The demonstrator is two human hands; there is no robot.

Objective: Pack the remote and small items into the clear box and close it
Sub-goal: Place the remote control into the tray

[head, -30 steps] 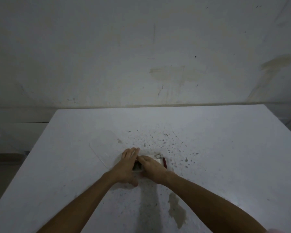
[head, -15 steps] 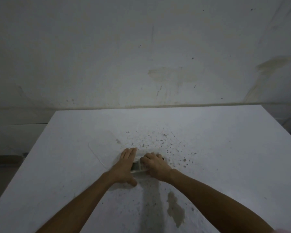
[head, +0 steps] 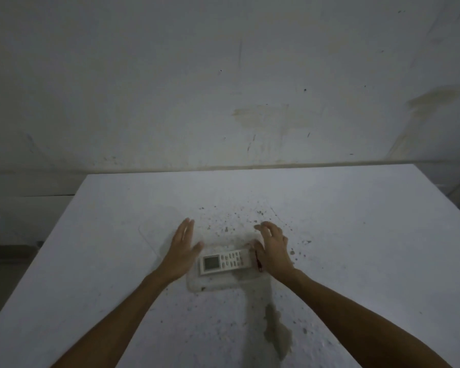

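Between two bare hands, near the middle of a white speckled table (head: 343, 235), a white remote (head: 225, 262) lies flat inside a shallow clear box (head: 223, 284) whose walls are faint and hard to trace. Its small grey screen sits at the end nearer the left hand, and its rows of buttons run toward the right hand. At the left end of the box, the left hand (head: 182, 248) is held flat and upright, with its fingers straight, pressed together and pointing away from the viewer, and its thumb angled out toward the remote; the hand grips nothing, and whether it touches the box wall cannot be told. At the opposite end, the right hand (head: 272, 249) is spread and loosely curled, its fingers apart and its palm toward the remote, holding nothing. Just under the heel of that hand, at the remote's button end, a thin dark red item (head: 258, 264) shows, mostly hidden, too small to identify. Left of the left hand a clear lid (head: 154, 235) lies flat on the table, barely visible. A dull stained wall (head: 223, 75) rises behind the table.
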